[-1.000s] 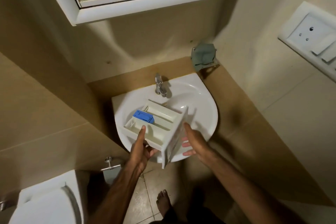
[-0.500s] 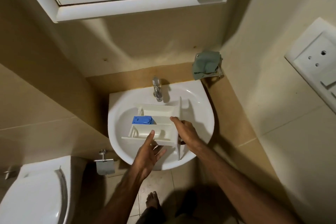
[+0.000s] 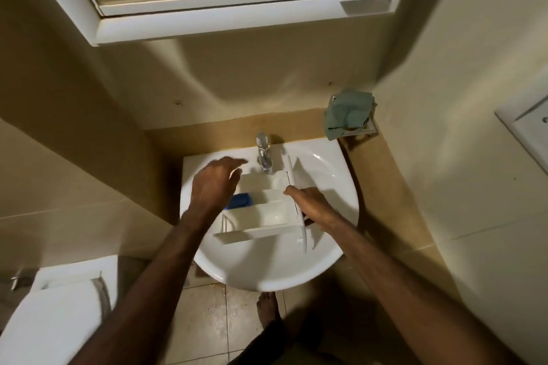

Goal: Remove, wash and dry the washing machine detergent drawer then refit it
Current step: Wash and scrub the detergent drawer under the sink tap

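Drawer [image 3: 261, 216] in sink [image 3: 326, 175], long axis crosswise below tap [image 3: 264, 154]. My right hand [image 3: 314, 204] grips its front panel; my left hand [image 3: 216, 184], fingers spread, nearer tap, just left of it.

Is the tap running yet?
Off, as far as visible: no stream falls from the tap onto the drawer, and the left hand is reaching toward it.

Two bare forearms without sleeves, left hand [image 3: 214, 184], right hand [image 3: 311, 204], bare foot [image 3: 267, 310]
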Motion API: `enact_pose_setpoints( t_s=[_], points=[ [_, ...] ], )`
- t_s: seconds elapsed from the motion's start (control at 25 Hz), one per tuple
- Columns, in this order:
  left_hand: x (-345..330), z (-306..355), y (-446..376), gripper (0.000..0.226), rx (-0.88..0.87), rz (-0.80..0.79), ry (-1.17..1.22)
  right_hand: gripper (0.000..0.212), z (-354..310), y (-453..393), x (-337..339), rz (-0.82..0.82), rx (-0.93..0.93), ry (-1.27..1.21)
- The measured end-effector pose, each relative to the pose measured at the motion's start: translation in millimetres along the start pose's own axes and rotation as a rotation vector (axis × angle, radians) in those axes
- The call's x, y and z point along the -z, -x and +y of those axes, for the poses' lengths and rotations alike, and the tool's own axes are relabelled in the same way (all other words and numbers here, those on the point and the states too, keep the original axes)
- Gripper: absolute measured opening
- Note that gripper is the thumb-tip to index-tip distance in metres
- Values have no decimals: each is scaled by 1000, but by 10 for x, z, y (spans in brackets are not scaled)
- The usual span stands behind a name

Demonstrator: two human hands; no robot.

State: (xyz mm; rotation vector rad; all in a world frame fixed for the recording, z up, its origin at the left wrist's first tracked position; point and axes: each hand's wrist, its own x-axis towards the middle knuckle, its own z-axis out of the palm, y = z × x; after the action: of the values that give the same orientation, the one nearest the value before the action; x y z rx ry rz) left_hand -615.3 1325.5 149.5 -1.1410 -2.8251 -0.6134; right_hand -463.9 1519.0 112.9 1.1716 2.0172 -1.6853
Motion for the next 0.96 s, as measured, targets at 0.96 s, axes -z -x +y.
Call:
enact_pose_setpoints(
  t_s=[0.96],
  points=[
    [-240, 18, -1089, 36, -538, -112, -118, 51, -21, -139, -169, 79, -30, -39]
  ],
)
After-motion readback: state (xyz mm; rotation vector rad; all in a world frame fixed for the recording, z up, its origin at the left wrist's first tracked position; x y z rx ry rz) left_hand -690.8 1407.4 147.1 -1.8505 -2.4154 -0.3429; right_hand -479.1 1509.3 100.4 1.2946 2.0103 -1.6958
